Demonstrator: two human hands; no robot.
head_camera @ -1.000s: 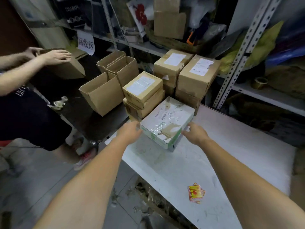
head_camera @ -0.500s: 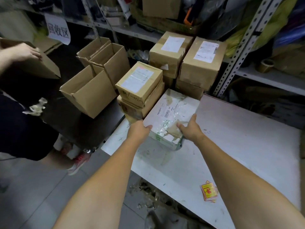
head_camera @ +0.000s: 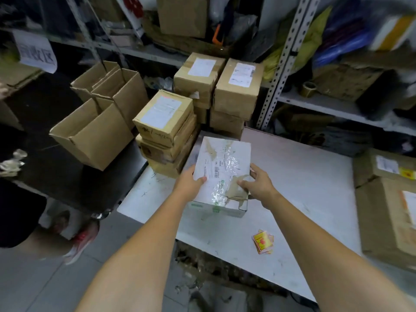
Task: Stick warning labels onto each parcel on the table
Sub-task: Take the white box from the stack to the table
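Observation:
A white parcel (head_camera: 222, 163) with torn tape and a barcode sits on the white table (head_camera: 297, 176). My left hand (head_camera: 190, 184) grips its left near edge, thumb on top. At the right near side my right hand (head_camera: 258, 184) grips it too, thumb on the brown tape patch. A small stack of yellow-and-red warning labels (head_camera: 263, 241) lies on the table near the front edge. Brown parcels stand stacked behind: a left stack (head_camera: 165, 129) and a taller back stack (head_camera: 236, 91). A brown parcel at the right edge (head_camera: 392, 167) carries a yellow label.
Open cardboard boxes (head_camera: 99, 129) sit on a dark table at the left, beside another person's leg and shoe (head_camera: 81, 239). Metal shelving (head_camera: 279, 70) with clutter and a tape roll (head_camera: 308, 88) stands behind. A large brown box (head_camera: 389, 217) fills the table's right side.
Both hands took hold of the white parcel and drew it toward me, away from the stacks, turning it square to me. The view shifted right, showing the boxes at the right.

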